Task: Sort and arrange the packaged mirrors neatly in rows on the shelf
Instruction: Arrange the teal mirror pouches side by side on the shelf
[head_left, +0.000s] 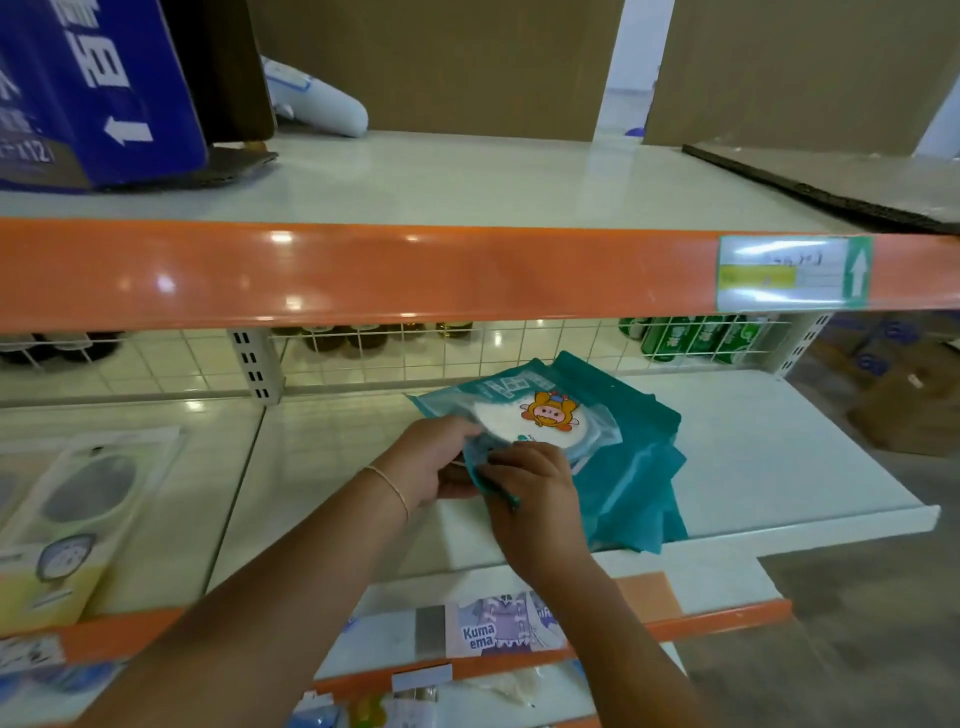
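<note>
A pile of teal packaged mirrors (631, 478) lies on the white middle shelf (779, 457), fanned out unevenly. The top packet (545, 415) shows a round white mirror with an orange cartoon figure through its clear window. My left hand (436, 462) grips the near left edge of this top packet. My right hand (535, 493) pinches its near corner from the right, fingers curled over the teal edge. Both hands meet at the packet's near side.
Clear-boxed items (83, 499) lie on the shelf to the left. An orange beam (415, 270) with a price label (792, 273) crosses overhead. A wire grid (467, 343) backs the shelf, with green cans (691, 338) behind. Lower shelves hold more packaged goods (493, 631).
</note>
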